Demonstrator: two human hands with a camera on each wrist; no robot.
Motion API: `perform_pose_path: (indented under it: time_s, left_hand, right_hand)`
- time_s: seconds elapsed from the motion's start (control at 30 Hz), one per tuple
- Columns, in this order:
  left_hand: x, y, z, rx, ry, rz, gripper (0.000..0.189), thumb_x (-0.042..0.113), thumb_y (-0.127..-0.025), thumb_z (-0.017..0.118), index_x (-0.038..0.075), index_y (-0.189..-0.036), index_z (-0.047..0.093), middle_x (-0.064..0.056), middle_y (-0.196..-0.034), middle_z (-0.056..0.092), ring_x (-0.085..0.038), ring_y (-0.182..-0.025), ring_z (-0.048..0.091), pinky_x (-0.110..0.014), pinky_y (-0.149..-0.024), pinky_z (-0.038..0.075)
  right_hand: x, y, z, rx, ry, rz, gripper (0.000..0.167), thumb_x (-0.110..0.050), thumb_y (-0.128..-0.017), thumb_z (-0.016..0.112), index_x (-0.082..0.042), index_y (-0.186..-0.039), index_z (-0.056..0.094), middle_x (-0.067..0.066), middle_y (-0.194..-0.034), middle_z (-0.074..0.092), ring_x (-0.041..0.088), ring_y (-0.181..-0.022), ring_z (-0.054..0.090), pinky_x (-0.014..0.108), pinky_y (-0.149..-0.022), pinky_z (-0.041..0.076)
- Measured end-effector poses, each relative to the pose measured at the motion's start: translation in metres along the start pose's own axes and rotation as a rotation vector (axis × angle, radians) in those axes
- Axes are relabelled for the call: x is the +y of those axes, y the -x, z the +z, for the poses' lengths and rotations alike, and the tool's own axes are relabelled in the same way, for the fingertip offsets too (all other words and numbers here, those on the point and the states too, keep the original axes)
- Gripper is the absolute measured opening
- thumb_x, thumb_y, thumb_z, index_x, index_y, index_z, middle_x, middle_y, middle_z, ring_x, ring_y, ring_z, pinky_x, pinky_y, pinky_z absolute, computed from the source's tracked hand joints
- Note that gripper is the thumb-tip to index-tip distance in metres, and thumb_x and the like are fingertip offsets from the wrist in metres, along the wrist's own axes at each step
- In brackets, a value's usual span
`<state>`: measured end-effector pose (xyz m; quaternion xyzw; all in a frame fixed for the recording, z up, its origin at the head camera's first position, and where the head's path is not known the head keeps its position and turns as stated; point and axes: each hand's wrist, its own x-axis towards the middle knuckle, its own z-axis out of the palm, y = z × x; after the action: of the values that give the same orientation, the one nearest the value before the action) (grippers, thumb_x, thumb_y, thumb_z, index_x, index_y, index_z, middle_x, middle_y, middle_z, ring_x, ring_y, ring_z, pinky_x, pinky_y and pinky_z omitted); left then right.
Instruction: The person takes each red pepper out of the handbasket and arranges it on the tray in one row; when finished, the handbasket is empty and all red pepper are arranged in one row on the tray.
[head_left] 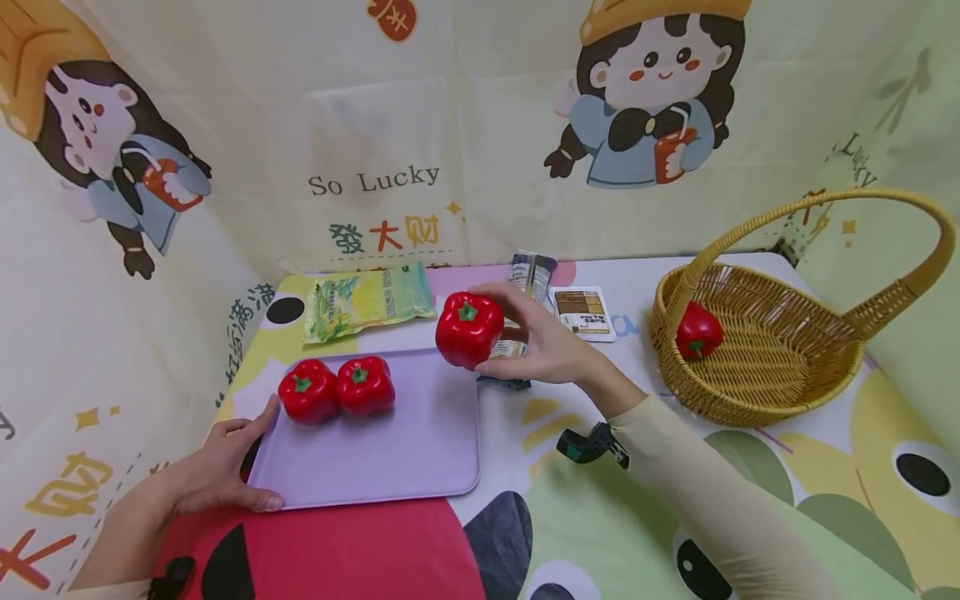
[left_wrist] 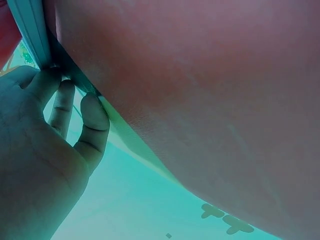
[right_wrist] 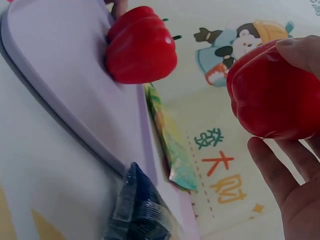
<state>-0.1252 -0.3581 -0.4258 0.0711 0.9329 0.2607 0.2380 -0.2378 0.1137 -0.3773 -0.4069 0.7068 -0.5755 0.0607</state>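
- Red and glossy, one bell pepper (head_left: 470, 329) hangs raised above the back right corner of the lilac tray (head_left: 375, 467), green stem toward my head camera.
- I have it pinched between the thumb and fingers of the right hand (head_left: 543, 337); from the right wrist view I see the thumb over one side and fingers against the other.
- At the tray's left end I have the left hand (head_left: 217, 471) gripping the front corner, thumb along the front edge and fingers bent against the left rim, as my left wrist view also shows.
- Two more red peppers (head_left: 365, 386) sit side by side on the tray, toward its back left, close to the left hand's fingertips.
- Over on my right stands a wicker basket (head_left: 678, 383) with a tall arched handle; another red pepper (head_left: 699, 331) lies inside, against its left wall.
- Behind the tray I see a yellow-green packet (head_left: 367, 304), and near the right hand a dark packet (head_left: 531, 275), partly hidden by that hand, with a flat white pack (head_left: 583, 313) just beside it.
- Everything rests on a bench (head_left: 498, 442) covered in a colourful printed cloth; cartoon figures (head_left: 652, 100) decorate the cream hanging behind.
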Motion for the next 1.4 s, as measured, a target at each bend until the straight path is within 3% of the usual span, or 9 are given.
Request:
perform_pose_path:
  time_s: [0.2, 0.43, 0.63, 0.97, 1.4]
  left_hand:
    - [0.002, 0.001, 0.0, 0.005, 0.003, 0.001, 0.141, 0.046, -0.065, 0.094, 0.002, -0.163, 0.003, -0.036, -0.144, 0.022, -0.057, -0.13, 0.015, -0.061, -0.089, 0.057]
    - [0.002, 0.001, -0.001, 0.002, 0.007, -0.006, 0.143, 0.047, -0.064, 0.095, 0.002, -0.163, 0.002, -0.036, -0.145, 0.022, -0.057, -0.13, 0.015, -0.061, -0.09, 0.056]
    - [0.004, 0.002, -0.001, 0.004, 0.008, -0.005, 0.143, 0.047, -0.064, 0.095, 0.002, -0.163, 0.002, -0.036, -0.145, 0.021, -0.057, -0.131, 0.015, -0.06, -0.088, 0.057]
    - [0.004, 0.002, 0.001, 0.001, 0.008, -0.003, 0.143, 0.047, -0.064, 0.095, 0.002, -0.163, 0.003, -0.036, -0.147, 0.022, -0.057, -0.131, 0.014, -0.06, -0.089, 0.057]
    - [0.002, 0.0, 0.0, -0.004, -0.011, -0.007, 0.143, 0.048, -0.065, 0.094, 0.004, -0.163, 0.0, -0.036, -0.146, 0.021, -0.057, -0.131, 0.015, -0.064, -0.092, 0.053]
  right_hand:
    - [0.011, -0.006, 0.012, -0.013, -0.009, 0.024, 0.086, 0.006, -0.076, 0.083, -0.005, -0.149, 0.039, 0.012, -0.145, 0.049, 0.03, -0.131, 0.053, 0.047, -0.095, 0.058]
    - [0.02, -0.011, 0.019, -0.05, -0.003, 0.02, 0.086, -0.006, -0.08, 0.086, -0.02, -0.152, 0.039, -0.001, -0.148, 0.048, 0.022, -0.133, 0.052, 0.041, -0.096, 0.058]
    - [0.025, -0.016, 0.022, -0.082, 0.035, -0.017, 0.083, -0.013, -0.082, 0.087, -0.022, -0.15, 0.042, -0.003, -0.145, 0.051, 0.019, -0.13, 0.055, 0.038, -0.095, 0.059]
    - [0.031, -0.017, 0.033, -0.162, 0.034, 0.061, 0.087, -0.011, -0.081, 0.086, -0.025, -0.153, 0.04, -0.006, -0.148, 0.048, 0.019, -0.134, 0.05, 0.038, -0.1, 0.056]
    - [0.031, -0.021, 0.045, -0.276, 0.083, 0.108, 0.079, -0.01, -0.086, 0.081, -0.027, -0.151, 0.041, -0.008, -0.147, 0.047, 0.018, -0.136, 0.048, 0.037, -0.104, 0.053]
